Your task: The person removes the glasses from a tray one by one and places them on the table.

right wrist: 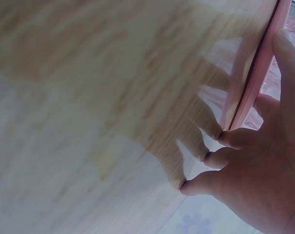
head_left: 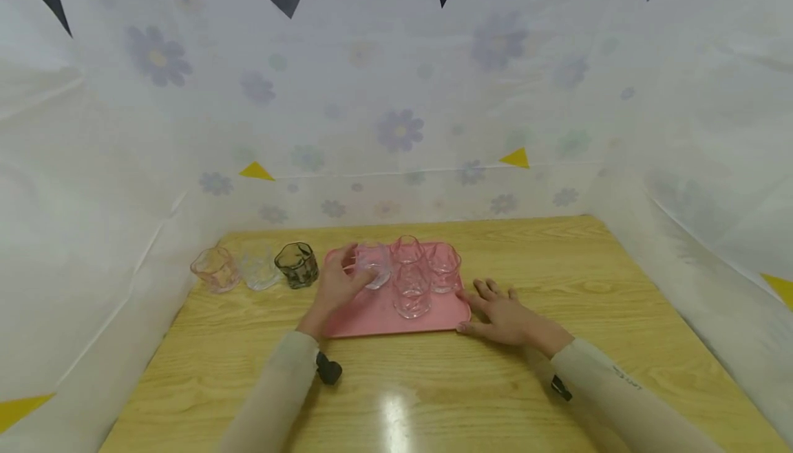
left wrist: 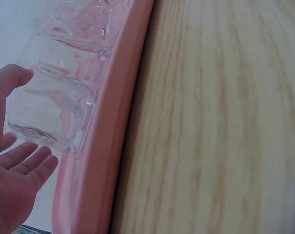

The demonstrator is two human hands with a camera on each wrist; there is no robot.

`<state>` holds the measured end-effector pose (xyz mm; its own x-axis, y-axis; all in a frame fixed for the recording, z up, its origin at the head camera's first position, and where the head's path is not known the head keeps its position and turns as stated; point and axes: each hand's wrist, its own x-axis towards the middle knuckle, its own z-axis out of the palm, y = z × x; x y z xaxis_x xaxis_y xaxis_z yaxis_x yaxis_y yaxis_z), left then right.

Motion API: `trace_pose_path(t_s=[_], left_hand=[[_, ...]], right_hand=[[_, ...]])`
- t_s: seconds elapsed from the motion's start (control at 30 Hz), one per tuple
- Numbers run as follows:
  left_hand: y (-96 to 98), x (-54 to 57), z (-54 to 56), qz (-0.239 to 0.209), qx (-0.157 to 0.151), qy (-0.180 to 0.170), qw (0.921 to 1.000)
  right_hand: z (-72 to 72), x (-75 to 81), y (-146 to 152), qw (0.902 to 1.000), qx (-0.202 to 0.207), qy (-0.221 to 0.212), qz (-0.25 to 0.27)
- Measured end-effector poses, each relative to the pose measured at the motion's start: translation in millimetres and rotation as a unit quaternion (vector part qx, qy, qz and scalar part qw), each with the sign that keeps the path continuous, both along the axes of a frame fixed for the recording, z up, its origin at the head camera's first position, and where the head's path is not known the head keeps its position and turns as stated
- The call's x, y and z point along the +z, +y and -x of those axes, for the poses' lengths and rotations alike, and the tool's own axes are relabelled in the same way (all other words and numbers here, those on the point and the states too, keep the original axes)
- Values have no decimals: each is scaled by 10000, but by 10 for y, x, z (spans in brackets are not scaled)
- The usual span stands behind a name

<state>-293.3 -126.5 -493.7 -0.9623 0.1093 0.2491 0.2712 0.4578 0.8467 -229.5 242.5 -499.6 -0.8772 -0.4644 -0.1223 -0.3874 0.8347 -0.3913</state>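
Observation:
In the head view, my left hand is around a clear glass standing on the left part of a pink tray. The left wrist view shows the thumb close to the upper side of this glass, the other fingers loosely spread beside it. Several more glasses stand to its right on the tray, looking pinkish over it. My right hand lies at the tray's right edge with fingers spread. In the right wrist view its fingertips rest on the wooden table, the thumb by the tray rim.
Left of the tray, a dark grey-green glass, a clear glass and an amber-pink glass stand in a row on the wooden table. White flower-patterned sheeting encloses the table at the back and sides.

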Motion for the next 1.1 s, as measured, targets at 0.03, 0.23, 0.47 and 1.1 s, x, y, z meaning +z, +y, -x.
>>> trace_pose_path(t_s=[0.03,0.23,0.47,1.1], left_hand=[[9,-8,2,-16,10,-33,10000],[62,-27,8,-90,99,-177,9998],[96,-49,27,78,221,-289,9993],[92,-11,-10,-156,234,-220,9994]], right_hand=[[-1,1,0,10000,-3,1,-2],[-11,10,1,10000,-20,-8,10],[-14,-1,2,10000,-22,1,1],[-15,13,-9,10000,-23,-47,17]])
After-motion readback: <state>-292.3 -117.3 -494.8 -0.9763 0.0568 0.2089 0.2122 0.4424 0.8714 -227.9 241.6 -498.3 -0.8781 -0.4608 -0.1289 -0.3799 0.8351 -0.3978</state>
